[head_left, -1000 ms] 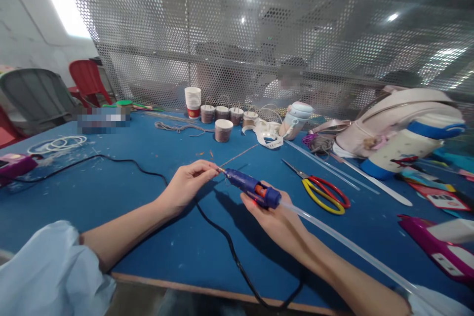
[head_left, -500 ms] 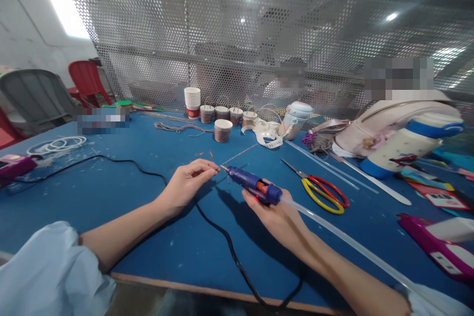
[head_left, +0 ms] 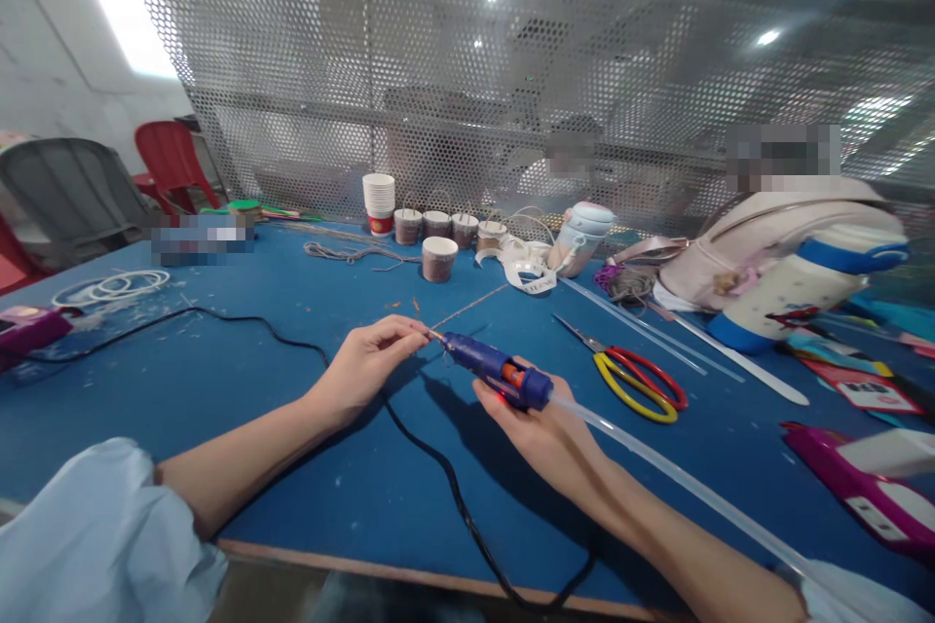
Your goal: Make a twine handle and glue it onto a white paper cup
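A: What is held at the centre of the head view?
B: A blue glue gun point(head_left: 497, 372) is gripped in the right hand point(head_left: 544, 428), with the fingers closed around its handle from beneath. The nozzle is pointed toward the left of the frame, at the tips of the left hand point(head_left: 369, 365).

A: And how are the left fingers set?
B: They are pinched together on the near end of a thin cord point(head_left: 471, 306). The cord is stretched up and to the right across the blue bench point(head_left: 219, 380). Whether the nozzle touches the pinch cannot be told.

A: What is laid around them?
B: A clear glue stick point(head_left: 657, 467) is fed into the gun's rear and run toward the lower right corner. Red-and-yellow scissors point(head_left: 639, 378) are laid just right of the gun, apart from it. Further up, wrapped cups point(head_left: 440, 258) and a stack of white cups point(head_left: 379, 200) are set before a perforated screen point(head_left: 511, 68). A white-and-blue bottle point(head_left: 804, 287) is laid on its side at the right.

A: Is anything in the way?
B: A black cable point(head_left: 447, 479) is passed under the left wrist and curved to the bottom edge, below the gap between the hands. The gun's handle is hidden by the right fingers.
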`<move>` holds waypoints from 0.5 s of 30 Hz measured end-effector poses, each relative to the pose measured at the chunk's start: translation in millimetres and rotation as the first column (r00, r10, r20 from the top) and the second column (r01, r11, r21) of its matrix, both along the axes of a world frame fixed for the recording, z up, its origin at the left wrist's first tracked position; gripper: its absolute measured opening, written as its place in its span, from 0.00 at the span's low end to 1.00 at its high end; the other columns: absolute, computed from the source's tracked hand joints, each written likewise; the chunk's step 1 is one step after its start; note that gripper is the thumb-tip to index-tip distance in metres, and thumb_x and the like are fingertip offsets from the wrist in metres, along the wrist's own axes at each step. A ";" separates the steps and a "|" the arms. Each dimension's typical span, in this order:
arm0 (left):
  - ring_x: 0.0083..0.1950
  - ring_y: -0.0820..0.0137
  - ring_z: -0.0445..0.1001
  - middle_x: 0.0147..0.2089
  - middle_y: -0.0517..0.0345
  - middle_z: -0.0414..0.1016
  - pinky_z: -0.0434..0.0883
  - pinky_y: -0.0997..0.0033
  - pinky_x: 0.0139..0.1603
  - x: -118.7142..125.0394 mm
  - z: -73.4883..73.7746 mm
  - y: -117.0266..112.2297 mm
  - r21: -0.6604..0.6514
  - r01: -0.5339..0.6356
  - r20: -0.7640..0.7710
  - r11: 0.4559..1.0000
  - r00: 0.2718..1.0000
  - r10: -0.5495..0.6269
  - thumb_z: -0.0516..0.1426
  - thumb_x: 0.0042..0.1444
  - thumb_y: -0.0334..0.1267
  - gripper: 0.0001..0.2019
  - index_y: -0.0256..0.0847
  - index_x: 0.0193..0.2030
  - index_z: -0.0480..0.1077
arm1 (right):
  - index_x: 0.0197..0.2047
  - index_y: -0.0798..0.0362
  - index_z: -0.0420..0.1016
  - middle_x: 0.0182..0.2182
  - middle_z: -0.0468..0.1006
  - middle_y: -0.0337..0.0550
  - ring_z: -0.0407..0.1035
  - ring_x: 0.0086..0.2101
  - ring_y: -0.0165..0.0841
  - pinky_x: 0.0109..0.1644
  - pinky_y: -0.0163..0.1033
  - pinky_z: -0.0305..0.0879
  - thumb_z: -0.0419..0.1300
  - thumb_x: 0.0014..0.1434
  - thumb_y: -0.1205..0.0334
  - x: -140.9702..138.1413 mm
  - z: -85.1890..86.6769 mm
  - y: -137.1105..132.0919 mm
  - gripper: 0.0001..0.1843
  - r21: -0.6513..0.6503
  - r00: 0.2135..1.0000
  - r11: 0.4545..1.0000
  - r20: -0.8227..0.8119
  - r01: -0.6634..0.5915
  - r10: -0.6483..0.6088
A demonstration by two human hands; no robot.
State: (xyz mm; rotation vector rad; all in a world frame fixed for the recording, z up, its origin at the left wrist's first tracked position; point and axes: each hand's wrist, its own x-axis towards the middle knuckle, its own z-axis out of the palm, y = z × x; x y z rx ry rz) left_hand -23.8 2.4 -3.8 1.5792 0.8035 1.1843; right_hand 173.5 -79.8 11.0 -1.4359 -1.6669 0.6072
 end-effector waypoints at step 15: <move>0.43 0.68 0.73 0.38 0.54 0.79 0.67 0.68 0.51 2.3 -4.6 4.0 -0.190 0.065 0.181 0.980 0.983 -0.031 0.63 0.51 0.42 0.09 0.38 0.32 0.78 | 0.28 0.52 0.67 0.21 0.67 0.36 0.59 0.22 0.28 0.27 0.33 0.59 0.57 0.57 0.50 -0.5 8.5 -1.7 0.15 0.022 0.999 0.999 0.018 0.028 -0.029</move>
